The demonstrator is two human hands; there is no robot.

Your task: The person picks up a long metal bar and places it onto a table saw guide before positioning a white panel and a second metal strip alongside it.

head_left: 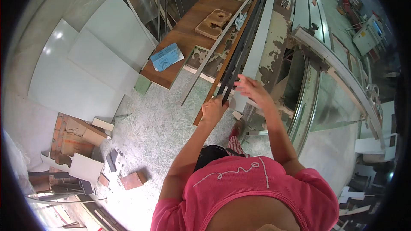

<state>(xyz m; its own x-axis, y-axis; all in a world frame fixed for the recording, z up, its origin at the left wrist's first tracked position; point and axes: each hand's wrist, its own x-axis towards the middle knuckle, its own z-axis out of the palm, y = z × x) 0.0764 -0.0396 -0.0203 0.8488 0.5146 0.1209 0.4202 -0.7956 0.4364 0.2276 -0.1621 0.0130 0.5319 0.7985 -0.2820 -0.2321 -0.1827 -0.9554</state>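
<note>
Several long strips lie side by side on the workbench, their near ends sticking out towards me. My left hand (214,109) is closed round the near end of the dark strips (239,55). Just right of it, my right hand (253,90) is raised with its fingers apart, over the edge of a wide white strip (261,38), holding nothing. A brown strip (210,98) runs just left of my left hand. Farther left is a thin pale strip (198,73).
A blue printed packet (167,57) and a cut wooden piece (213,24) rest on the brown board (188,21). Metal rails (306,102) stand at the right. White panels (85,60) lean at the left. Offcuts and a reddish block (133,180) lie on the floor.
</note>
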